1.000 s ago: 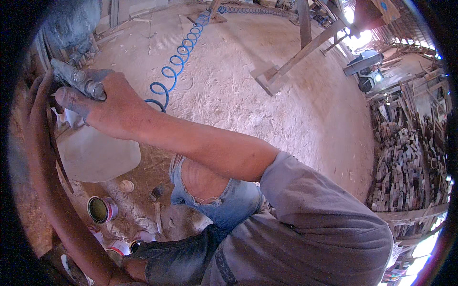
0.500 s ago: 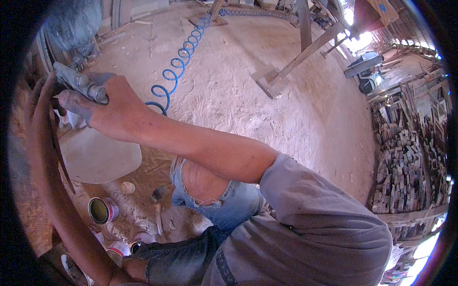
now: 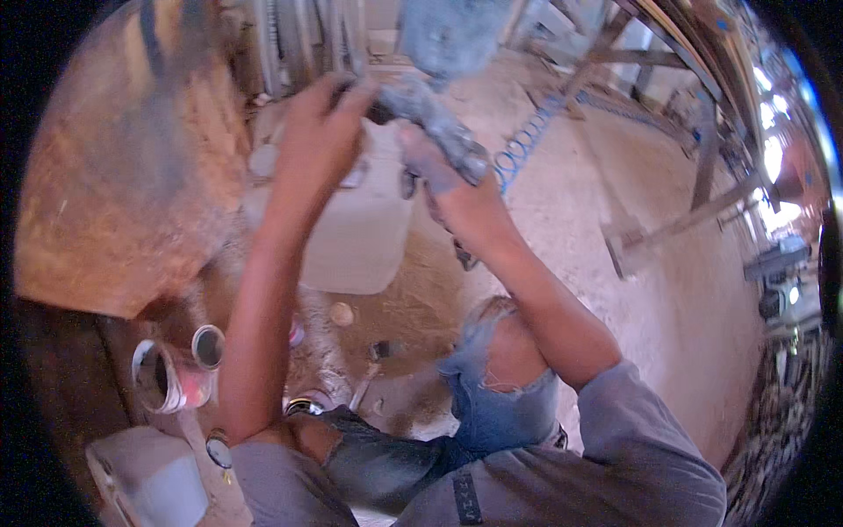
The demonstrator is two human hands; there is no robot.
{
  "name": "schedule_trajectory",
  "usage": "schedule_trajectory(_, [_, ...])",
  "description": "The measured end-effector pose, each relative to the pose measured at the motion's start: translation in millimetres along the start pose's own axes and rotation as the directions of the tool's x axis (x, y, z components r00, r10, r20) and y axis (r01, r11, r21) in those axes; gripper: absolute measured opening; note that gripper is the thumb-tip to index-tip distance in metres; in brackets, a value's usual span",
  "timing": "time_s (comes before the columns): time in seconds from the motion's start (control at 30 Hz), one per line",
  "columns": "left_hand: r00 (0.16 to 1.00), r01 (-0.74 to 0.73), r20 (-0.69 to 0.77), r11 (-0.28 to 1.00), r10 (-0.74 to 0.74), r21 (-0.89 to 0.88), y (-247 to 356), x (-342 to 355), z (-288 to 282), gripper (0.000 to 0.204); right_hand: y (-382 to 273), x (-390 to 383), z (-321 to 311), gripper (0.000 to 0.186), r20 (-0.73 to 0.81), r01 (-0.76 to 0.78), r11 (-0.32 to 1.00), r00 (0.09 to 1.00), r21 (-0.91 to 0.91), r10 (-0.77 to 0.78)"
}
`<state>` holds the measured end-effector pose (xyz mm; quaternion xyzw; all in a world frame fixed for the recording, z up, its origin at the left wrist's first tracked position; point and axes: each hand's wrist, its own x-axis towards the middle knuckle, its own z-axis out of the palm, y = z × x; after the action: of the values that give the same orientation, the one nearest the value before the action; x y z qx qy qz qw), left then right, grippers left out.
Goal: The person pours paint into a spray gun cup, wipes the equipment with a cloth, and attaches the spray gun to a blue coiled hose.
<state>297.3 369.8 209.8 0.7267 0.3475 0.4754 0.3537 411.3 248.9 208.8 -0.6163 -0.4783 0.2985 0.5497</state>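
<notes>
My right hand point(image 3: 457, 189) is wrapped around a dusty grey spray gun point(image 3: 430, 110) with knobs at its rear end. A blue coiled hose point(image 3: 527, 140) runs from behind that hand toward the back of the floor. My left hand point(image 3: 320, 132) is raised at the front end of the spray gun, its fingers bent toward it. Blur hides whether those fingers touch or grip anything. Below both hands lies a pale, round-cornered object point(image 3: 356, 250).
A large brown-stained board point(image 3: 132, 184) stands at the left. Open cans point(image 3: 171, 378) and a whitish plastic container point(image 3: 149, 479) sit at the lower left. A brush point(image 3: 369, 373) lies near my knees. Wooden stand legs point(image 3: 702, 158) rise at the right, beyond which wood pieces are piled.
The view has swung left, bringing the brown board, the container and more of my left arm into sight. My left fingers, stretched out before, are now bent; the right hand keeps the spray gun.
</notes>
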Motion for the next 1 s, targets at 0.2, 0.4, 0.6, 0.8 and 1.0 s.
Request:
schedule_trajectory(0.2, [0.987, 0.114, 0.141, 0.947, -0.074, -0.3, 0, 1, -8, 0.037, -3, 4, 8, 0.039, -0.049, 0.04, 0.998, 0.998, 0.052, -0.037])
schedule_trajectory(0.4, [0.853, 0.371, 0.505, 0.835, -0.133, -0.406, 0, -13, 10, 0.038, -18, 9, -15, 0.033, -0.237, 0.04, 0.983, 0.972, 0.177, 0.003])
schedule_trajectory(0.6, [0.704, 0.41, 0.698, 0.728, 0.13, -0.55, -10, -37, 48, 0.024, -39, 18, -22, 0.038, -0.258, 0.131, 0.981, 0.962, 0.146, -0.09])
schedule_trajectory(0.8, [0.75, 0.404, 0.642, 0.658, 0.159, -0.635, 1, -42, 58, 0.02, -46, 21, -28, 0.038, -0.212, 0.078, 0.982, 0.976, 0.175, -0.04])
schedule_trajectory(1.0, [0.773, 0.355, 0.619, 0.711, 0.143, -0.608, 1, -41, 58, 0.018, -40, 24, -27, 0.043, -0.21, 0.129, 0.982, 0.973, 0.137, -0.099])
